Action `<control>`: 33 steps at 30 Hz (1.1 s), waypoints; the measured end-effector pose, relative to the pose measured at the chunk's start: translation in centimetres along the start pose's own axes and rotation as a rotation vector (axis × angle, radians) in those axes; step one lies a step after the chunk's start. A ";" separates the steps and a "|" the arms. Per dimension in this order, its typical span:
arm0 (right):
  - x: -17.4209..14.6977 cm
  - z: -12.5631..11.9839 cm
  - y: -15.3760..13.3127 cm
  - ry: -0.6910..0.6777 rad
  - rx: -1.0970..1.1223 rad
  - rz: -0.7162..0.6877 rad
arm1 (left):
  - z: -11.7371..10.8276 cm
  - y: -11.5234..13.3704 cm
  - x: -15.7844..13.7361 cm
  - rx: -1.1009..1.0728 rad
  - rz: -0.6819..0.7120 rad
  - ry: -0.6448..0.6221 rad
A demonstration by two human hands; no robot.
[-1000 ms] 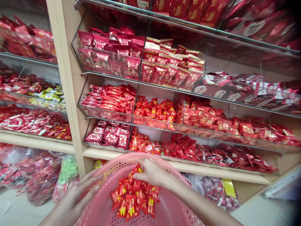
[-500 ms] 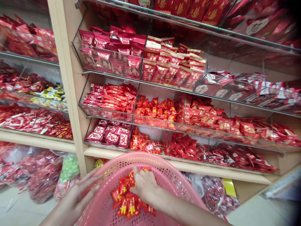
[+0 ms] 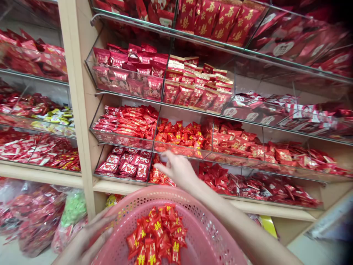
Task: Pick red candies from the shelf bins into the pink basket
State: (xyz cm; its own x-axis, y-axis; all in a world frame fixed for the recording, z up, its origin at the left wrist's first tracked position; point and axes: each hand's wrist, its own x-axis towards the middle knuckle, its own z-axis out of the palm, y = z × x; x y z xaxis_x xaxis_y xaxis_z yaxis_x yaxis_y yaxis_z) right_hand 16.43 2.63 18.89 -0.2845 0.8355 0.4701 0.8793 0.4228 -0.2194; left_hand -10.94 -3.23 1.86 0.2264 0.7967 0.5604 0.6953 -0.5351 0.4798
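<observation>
A pink plastic basket [image 3: 215,221] with a perforated rim is in front of me, with red-wrapped candies [image 3: 157,235] printed in yellow piled inside. My left hand [image 3: 91,235] grips the basket's left rim, its fingers and thumb along the edge. Beyond the basket, my right hand [image 3: 179,169] is raised at the front of the shelves, fingers apart and nothing visible in it. Just above it, similar red candies [image 3: 180,134] fill a clear compartment. Below and partly hidden behind it lie more red candies [image 3: 161,177] in the lowest row.
Wooden shelving with clear-fronted bins holds red packets. Left of my right hand are heart-marked packets [image 3: 128,167]; to its right, dark red sweets [image 3: 213,176]. A wooden upright [image 3: 78,110] divides the units. Filled plastic bags [image 3: 38,221] lie on the floor at left.
My right hand has left the candies in the basket and moved up and forward to the shelf front, its fingers now free. My left hand stays at the rim. The view has shifted slightly.
</observation>
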 end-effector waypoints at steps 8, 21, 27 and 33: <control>9.4 -0.9 3.6 0.215 0.242 -0.040 | 0.3 -0.1 -0.3 -0.008 0.010 0.082; 11.6 0.1 3.8 0.006 0.491 0.094 | 0.3 -4.0 -0.5 0.057 0.029 -0.182; 10.8 -0.5 4.3 0.001 0.690 0.167 | 0.3 -1.9 -0.4 0.038 0.058 0.008; 10.4 -0.9 4.1 0.014 0.679 0.184 | 0.1 -0.7 0.1 -0.015 0.072 0.070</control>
State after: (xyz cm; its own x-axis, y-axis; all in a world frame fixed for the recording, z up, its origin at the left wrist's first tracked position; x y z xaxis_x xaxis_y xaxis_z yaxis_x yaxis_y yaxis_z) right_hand 17.41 12.73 23.66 -0.1448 0.9119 0.3841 0.4782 0.4044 -0.7796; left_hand -11.35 -2.77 1.48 0.2268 0.7346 0.6395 0.6687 -0.5948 0.4461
